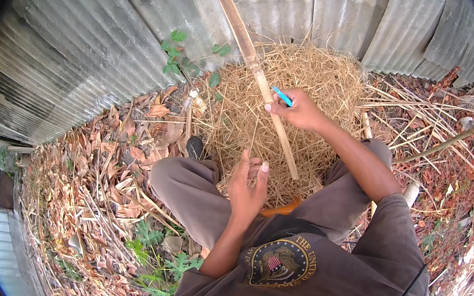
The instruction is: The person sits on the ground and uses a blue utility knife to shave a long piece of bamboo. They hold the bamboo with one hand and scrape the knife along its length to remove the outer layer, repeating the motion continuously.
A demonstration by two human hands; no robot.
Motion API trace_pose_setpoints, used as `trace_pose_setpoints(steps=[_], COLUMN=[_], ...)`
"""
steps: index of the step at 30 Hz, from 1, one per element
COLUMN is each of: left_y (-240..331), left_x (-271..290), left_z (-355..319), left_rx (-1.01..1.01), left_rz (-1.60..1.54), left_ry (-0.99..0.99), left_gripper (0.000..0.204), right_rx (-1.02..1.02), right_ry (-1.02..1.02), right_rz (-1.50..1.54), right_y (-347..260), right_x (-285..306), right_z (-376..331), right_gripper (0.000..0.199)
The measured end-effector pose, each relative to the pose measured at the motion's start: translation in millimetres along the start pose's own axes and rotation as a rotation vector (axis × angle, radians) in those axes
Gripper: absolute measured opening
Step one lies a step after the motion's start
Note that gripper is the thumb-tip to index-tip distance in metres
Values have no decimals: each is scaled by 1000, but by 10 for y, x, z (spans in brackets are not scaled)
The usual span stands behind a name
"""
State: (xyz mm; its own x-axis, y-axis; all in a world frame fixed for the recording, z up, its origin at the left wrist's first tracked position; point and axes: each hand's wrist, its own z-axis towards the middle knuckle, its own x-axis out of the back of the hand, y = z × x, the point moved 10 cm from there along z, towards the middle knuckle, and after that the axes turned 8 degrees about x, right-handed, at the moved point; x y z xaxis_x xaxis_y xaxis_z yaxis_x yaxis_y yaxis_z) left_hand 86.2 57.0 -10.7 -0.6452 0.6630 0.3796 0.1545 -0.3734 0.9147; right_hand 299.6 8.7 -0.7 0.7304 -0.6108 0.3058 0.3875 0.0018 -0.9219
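A long bamboo strip (275,123) slants down between my knees from the metal fence. Its upper part is brown, and its lower part is pale. My right hand (301,110) is closed on a slim light-blue pen-like tool (282,96), whose exact kind I cannot make out. The right thumb touches the strip's edge. Left of the strip's lower end, my left hand (246,187) is raised with thumb and fingers apart, holding nothing. A heap of straw-like shavings (313,73) lies under and around the strip.
Overlapping corrugated metal sheets (79,67) form a fence across the far side. Dry leaves (112,145) cover the ground at left. Thin split sticks (410,115) and a curved branch (435,148) lie at right. A small green plant (172,55) grows by the fence.
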Motion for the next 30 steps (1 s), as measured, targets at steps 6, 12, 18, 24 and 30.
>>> trace_pose_setpoints(steps=[6, 12, 18, 24, 30], left_y=[1474, 1501, -152, -441, -319], left_x=[1026, 545, 301, 22, -13], left_z=[-69, 392, 381, 160, 155], left_rx=[-878, -791, 87, 552, 580], left_rz=[300, 998, 444, -313, -401], left_ry=[342, -48, -696, -561, -435], left_gripper=[37, 35, 33, 33, 38], right_rx=[270, 459, 473, 209, 193], right_ry=[-142, -331, -180, 11, -207], right_rz=[-682, -799, -718, -516, -662], right_y=[-352, -443, -548, -587, -486], right_x=[9, -269, -137, 89, -321], right_z=[-101, -220, -212, -152, -216], right_gripper=[17, 29, 24, 51, 71])
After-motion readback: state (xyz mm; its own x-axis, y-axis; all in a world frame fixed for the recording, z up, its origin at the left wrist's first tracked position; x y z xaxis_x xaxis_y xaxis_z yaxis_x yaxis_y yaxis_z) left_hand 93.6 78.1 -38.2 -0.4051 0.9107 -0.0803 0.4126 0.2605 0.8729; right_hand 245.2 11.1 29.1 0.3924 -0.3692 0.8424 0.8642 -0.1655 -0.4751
